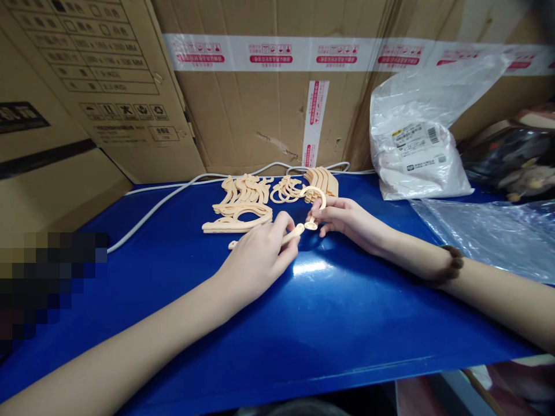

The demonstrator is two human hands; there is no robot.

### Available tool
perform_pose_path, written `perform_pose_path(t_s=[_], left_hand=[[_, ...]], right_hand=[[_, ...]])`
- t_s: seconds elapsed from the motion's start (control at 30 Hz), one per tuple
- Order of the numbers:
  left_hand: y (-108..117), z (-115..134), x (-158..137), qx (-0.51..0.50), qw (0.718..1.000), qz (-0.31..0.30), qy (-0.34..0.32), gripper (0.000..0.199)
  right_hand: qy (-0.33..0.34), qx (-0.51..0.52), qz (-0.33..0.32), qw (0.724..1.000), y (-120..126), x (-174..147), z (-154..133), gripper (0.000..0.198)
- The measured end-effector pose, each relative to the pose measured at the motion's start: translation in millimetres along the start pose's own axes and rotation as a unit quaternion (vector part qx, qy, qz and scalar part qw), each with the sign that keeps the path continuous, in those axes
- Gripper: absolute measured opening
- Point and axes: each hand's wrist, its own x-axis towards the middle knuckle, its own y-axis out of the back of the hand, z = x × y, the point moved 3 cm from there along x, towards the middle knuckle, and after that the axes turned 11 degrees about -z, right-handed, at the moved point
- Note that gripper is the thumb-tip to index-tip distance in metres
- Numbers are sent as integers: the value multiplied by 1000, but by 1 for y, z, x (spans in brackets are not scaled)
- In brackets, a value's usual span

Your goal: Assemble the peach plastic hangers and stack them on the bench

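Beige plastic hanger parts lie over a blue tabletop (347,323). My left hand (260,248) is closed on a slim hanger arm (295,233), whose far end sticks out past my fingers at the left. Between the fingertips of my right hand (342,219) is a curved hanger hook (318,192), its flat base facing down beside the arm's tip. Whether the base and the tip touch I cannot tell. Behind my left hand lie stacked hanger arms (236,222), with curved pieces (247,188) farther back. Loose hooks (286,189) and another stack of curved pieces (323,180) are beyond my right hand.
Cardboard boxes (260,115) wall off the back and left. A white cable (160,211) runs along the rear. At the right stand a white plastic bag (420,156) and a clear plastic sheet (494,231), with dark clutter (511,150) behind.
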Motion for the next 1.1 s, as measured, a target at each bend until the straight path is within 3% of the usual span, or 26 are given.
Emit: perform_pose_path(t_s=[0.13,0.37,0.53,0.77,0.97,1.1], left_hand=[[-3,-3,-1,-67,998,-7,16,14],[-5,-2,-1,-83,996,-15,20,18],[-5,-1,0,-107,994,-22,22,17],[-5,-1,-2,-110,993,-33,30,15],[-1,2,-2,-104,995,-4,-1,16],[1,4,-3,-100,995,-7,9,16]], right_hand=[[-4,18,9,1000,3,-1,1,19],[-5,37,32,999,3,-1,0,46],[7,50,7,999,3,-2,0,61],[-3,44,-37,998,2,-2,-2,67],[-5,-29,-114,993,-15,-4,3,66],[-7,14,-98,995,-16,-3,3,66]])
